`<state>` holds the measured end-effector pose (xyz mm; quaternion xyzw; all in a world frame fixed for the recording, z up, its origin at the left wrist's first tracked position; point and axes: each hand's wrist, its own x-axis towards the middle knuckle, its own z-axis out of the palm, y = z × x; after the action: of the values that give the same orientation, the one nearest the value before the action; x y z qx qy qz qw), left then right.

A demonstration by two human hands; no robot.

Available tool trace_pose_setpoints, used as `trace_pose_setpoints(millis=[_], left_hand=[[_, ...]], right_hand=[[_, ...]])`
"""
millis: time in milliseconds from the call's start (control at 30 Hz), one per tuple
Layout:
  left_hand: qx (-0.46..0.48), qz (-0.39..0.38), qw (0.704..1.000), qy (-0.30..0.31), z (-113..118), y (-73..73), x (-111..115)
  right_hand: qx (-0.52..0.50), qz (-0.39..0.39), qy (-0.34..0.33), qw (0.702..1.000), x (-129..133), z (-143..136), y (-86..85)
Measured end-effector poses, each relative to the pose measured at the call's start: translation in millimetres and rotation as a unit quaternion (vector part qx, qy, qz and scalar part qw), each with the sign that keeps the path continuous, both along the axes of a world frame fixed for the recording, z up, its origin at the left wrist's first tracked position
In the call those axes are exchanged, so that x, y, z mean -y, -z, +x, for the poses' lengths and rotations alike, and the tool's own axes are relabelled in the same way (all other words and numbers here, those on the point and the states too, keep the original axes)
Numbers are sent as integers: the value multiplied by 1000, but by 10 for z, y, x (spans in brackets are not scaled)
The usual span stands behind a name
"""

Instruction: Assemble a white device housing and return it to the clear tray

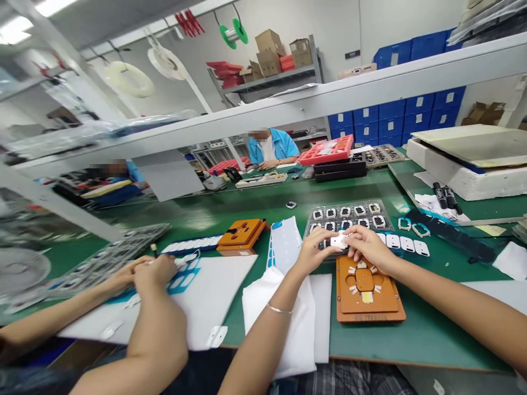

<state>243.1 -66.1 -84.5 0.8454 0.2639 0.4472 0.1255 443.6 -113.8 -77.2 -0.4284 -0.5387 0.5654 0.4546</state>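
Observation:
My left hand (316, 251) and my right hand (369, 247) meet over the green bench, and together they pinch a small white part (340, 240) between the fingertips. Just below them lies an orange jig (385, 307) with a round centre and white tabs around it. Behind my hands stands a clear tray (349, 215) with several small black-and-white parts in its pockets. A strip of white pads (407, 244) runs to the right of my right hand. A white cloth (298, 329) lies under my left forearm.
A co-worker's hands (150, 270) work on a white sheet with blue cut-outs at my left. A second orange jig (242, 232), a red tray (327, 150), black markers (447, 197) and a white foam box (461, 170) sit on the bench. Another person sits opposite.

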Motion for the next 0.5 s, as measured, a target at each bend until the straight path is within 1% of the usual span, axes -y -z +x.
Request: trace_pose_setpoints(millis=[33, 100, 167, 200, 267, 300, 333, 367, 400, 433, 467, 500], left_hand=[[3, 9, 1000, -17, -39, -48, -16], [13, 30, 998, -55, -163, -192, 1], [12, 50, 995, -88, -351, -375, 125], [6, 58, 993, -102, -465, -465, 236], [-14, 67, 989, -131, -716, -611, 554], [-26, 70, 986, -147, -848, -652, 751], [-38, 70, 983, -163, -983, -662, 968], [-50, 65, 980, -178, -1123, -636, 1200], [-64, 58, 977, -197, -1270, -568, 1441], [-87, 31, 966, -240, -1424, -456, 1688], [-103, -8, 955, -279, -1581, -301, 1933], [-103, -56, 939, -322, -1735, -109, 2171]], right_hand=[[6, 8, 11, 1000, 1, 0, 5], [24, 22, 26, 999, 3, 1, 17], [50, 35, 29, 998, 6, 0, 28], [65, 41, 28, 997, 6, -1, 29], [99, 54, 26, 993, -3, 2, 7], [118, 61, 26, 991, -17, 14, -21], [139, 69, 28, 987, -40, 39, -63], [164, 77, 29, 983, -76, 82, -119], [195, 86, 31, 977, -124, 147, -185], [230, 95, 34, 968, -182, 237, -257], [273, 103, 36, 956, -248, 349, -330], [321, 109, 38, 940, -317, 480, -399]])
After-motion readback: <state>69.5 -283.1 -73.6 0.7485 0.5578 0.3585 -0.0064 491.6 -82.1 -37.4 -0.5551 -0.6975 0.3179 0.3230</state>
